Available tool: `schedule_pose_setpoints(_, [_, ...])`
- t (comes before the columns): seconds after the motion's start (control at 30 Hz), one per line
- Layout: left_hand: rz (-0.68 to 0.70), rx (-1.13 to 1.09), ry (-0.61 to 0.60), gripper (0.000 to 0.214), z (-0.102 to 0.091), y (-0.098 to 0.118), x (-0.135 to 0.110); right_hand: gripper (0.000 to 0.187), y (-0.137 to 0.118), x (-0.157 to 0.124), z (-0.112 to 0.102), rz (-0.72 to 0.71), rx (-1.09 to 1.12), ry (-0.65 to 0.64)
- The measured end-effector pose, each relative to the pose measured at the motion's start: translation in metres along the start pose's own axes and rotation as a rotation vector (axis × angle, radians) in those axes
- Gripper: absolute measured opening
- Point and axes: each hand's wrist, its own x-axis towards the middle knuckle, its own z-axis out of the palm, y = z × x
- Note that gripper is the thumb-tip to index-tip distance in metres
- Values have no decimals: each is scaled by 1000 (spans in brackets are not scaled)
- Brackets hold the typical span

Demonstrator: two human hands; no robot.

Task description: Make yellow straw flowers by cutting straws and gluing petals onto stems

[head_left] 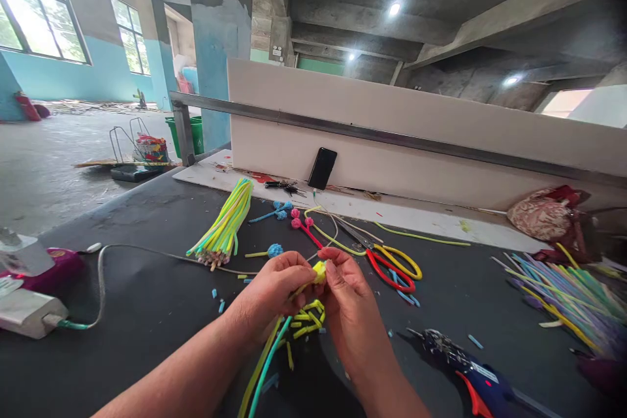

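Observation:
My left hand (280,284) and my right hand (347,290) meet over the table, fingertips pinched together. Between them is a small yellow pipe-cleaner bud (319,272), partly covered by the fingers. A yellow stem seems to run from it into my left hand; my right thumb and fingers press the bud's other side. Short cut yellow pipe-cleaner pieces (308,321) lie on the table just below my hands. A long green pipe cleaner (269,366) stretches toward me under my left wrist. A blue pompom-like bud on a stem (275,250) lies beyond my left hand.
Red-and-yellow-handled scissors (392,268) lie behind my right hand. A glue gun (460,359) rests at right. Pipe-cleaner bundles stand left (225,219) and right (568,294). A phone (322,168) leans on the white board. Its cable and a charger (32,307) cross the left side.

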Motion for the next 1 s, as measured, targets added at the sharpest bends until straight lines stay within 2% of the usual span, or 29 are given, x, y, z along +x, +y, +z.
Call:
schedule_pose_setpoints(0.13, [-26, -11, -16, 17, 0, 2, -2, 15, 1, 0, -2, -3, 16, -15])
schedule_pose_setpoints(0.27, [-29, -67, -37, 15, -1, 6, -5, 25, 0, -1, -4, -37, 4, 5])
schedule_pose_setpoints(0.4, [-21, -59, -106, 12, -6, 3, -3, 19, 0, -1, -5, -26, -45, -26])
schedule_pose_setpoints(0.53, [-8, -119, -172, 14, -11, -3, 0, 22, 2, 0, -7, -79, -154, 27])
schedule_pose_setpoints(0.63, [-2, -127, -163, 13, -10, -3, 0, 26, 3, 0, -8, -65, -204, 40])
schedule_pose_setpoints(0.83, [-37, -85, -144, 16, -6, 1, -3, 25, 2, -3, -5, -49, -193, -18])
schedule_pose_setpoints(1.0, [-144, -210, -182, 16, -11, -2, 2, 29, -2, -2, -5, -201, -76, 150])
